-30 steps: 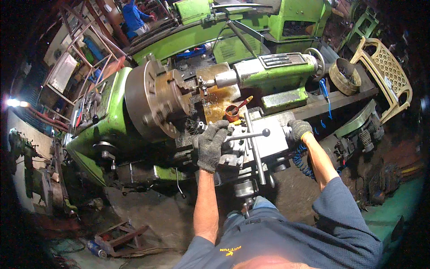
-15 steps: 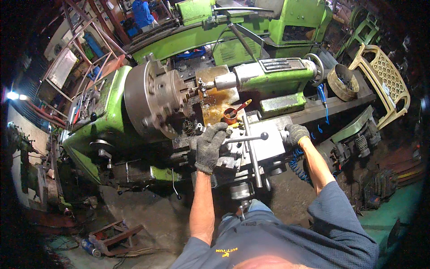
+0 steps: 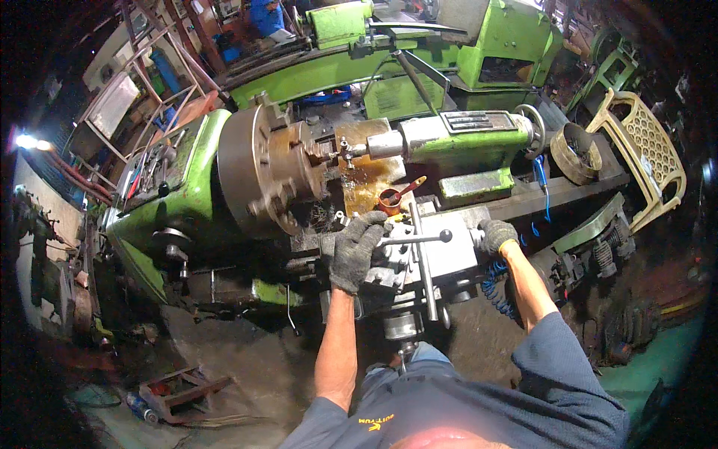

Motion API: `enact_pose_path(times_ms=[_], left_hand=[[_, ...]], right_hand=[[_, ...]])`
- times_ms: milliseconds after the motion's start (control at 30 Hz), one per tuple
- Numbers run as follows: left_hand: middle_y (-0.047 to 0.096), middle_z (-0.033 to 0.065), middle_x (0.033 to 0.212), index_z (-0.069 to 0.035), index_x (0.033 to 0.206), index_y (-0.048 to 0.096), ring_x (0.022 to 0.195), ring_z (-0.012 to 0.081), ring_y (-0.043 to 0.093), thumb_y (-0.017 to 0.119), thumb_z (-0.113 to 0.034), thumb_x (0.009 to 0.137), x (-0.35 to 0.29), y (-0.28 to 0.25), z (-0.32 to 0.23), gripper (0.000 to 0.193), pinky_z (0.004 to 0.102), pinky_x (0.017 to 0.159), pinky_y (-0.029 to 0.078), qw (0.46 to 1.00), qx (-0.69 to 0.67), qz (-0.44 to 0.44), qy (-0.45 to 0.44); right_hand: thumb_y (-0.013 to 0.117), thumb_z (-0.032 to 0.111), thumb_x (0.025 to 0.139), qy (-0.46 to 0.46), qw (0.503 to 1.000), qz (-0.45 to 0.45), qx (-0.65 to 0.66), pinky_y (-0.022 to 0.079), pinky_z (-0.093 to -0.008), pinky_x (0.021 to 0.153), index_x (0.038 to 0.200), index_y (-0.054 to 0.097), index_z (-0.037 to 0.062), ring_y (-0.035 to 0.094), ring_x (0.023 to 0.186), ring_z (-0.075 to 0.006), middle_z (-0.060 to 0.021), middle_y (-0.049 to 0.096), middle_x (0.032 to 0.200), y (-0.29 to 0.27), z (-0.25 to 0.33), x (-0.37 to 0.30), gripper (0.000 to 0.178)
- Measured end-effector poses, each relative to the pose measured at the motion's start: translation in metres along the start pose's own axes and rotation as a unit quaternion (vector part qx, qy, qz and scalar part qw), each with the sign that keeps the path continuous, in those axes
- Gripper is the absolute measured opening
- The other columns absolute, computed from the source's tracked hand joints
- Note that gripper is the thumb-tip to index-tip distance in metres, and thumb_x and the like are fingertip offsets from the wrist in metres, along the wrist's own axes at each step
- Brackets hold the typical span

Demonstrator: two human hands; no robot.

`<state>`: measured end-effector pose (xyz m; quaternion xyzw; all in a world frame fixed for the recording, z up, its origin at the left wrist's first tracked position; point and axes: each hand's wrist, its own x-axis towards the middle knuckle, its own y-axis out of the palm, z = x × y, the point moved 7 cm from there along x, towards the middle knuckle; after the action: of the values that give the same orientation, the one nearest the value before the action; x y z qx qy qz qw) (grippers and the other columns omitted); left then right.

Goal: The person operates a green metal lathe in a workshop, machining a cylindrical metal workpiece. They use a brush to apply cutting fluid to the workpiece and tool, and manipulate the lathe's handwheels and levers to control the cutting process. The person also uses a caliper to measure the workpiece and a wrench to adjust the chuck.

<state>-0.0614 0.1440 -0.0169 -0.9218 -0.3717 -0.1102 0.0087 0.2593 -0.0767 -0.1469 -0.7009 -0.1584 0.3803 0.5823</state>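
My left hand (image 3: 356, 253), in a dark grey knit glove, rests on the tool post of a green lathe with its fingers curled over the top. Beside it, a clamping lever with a black ball knob (image 3: 446, 236) sticks out to the right. My right hand (image 3: 497, 237), gloved alike, is closed round a handle at the right end of the metal slide (image 3: 454, 254); the glove hides most of the handle. Left of the tool post is the large steel chuck (image 3: 243, 172), its jaws blurred. A reddish cup (image 3: 389, 199) with a brush (image 3: 413, 185) stands behind the slide.
The green tailstock (image 3: 464, 146) lies behind my hands, with a round metal tub (image 3: 574, 153) and a beige plastic chair (image 3: 643, 146) to its right. A blue coiled hose (image 3: 496, 288) hangs below my right hand. Hand tools (image 3: 153, 165) lie on the headstock.
The whole view has shifted slightly down and to the right. Both hands keep the same holds, and the lever and cup sit much as before.
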Motion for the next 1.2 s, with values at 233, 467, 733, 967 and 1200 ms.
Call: enact_pose_path(times_ms=[233,467,733,967,1200], left_hand=[[0.073,0.0086,0.101,0.002,0.117,0.068,0.096,0.0155,0.068,0.061,-0.006,0.096,-0.003,-0.002,0.003,0.023,0.0302,0.09,0.053,0.999,-0.043,0.002,-0.016],[0.073,0.0089,0.1,0.002,0.116,0.068,0.098,0.0157,0.068,0.062,-0.008,0.096,-0.003,0.0,-0.001,0.022,0.0298,0.089,0.053,1.0,-0.026,-0.003,-0.005],[0.073,0.0102,0.101,0.003,0.116,0.068,0.097,0.0169,0.069,0.061,-0.006,0.096,-0.002,-0.002,0.0,0.023,0.0295,0.089,0.053,1.0,-0.012,-0.005,0.0],[0.073,0.011,0.102,0.004,0.117,0.068,0.097,0.0167,0.069,0.06,-0.005,0.096,0.0,0.0,-0.001,0.024,0.0303,0.09,0.053,1.0,-0.006,-0.003,0.004],[0.073,0.0092,0.099,0.002,0.115,0.069,0.094,0.0155,0.068,0.06,-0.006,0.095,-0.001,-0.001,-0.002,0.023,0.03,0.087,0.052,1.0,0.01,-0.008,-0.006]], right_hand=[[0.073,0.035,0.08,0.004,1.0,0.028,0.002,0.052,-0.0452,0.098,0.128,0.065,0.0148,0.067,0.114,-0.0345,-0.0163,0.071,0.121,-0.006,0.008,-0.003,0.053],[0.074,0.041,0.079,0.003,1.0,0.009,-0.005,0.053,-0.0452,0.097,0.127,0.066,0.0158,0.068,0.112,-0.0343,-0.0167,0.071,0.119,-0.012,0.01,-0.009,0.055],[0.073,0.04,0.078,0.006,1.0,0.01,0.003,0.054,-0.0453,0.095,0.125,0.068,0.0158,0.069,0.109,-0.0349,-0.018,0.072,0.115,-0.018,0.016,-0.012,0.054],[0.072,0.037,0.079,-0.013,1.0,-0.006,0.001,0.054,-0.046,0.093,0.124,0.067,0.0153,0.069,0.107,-0.0355,-0.0177,0.073,0.113,-0.009,0.006,-0.005,0.05],[0.07,0.039,0.081,0.001,1.0,-0.001,0.002,0.055,-0.0461,0.093,0.119,0.069,0.0174,0.07,0.108,-0.0338,-0.0156,0.073,0.114,-0.011,0.007,-0.008,0.044]])
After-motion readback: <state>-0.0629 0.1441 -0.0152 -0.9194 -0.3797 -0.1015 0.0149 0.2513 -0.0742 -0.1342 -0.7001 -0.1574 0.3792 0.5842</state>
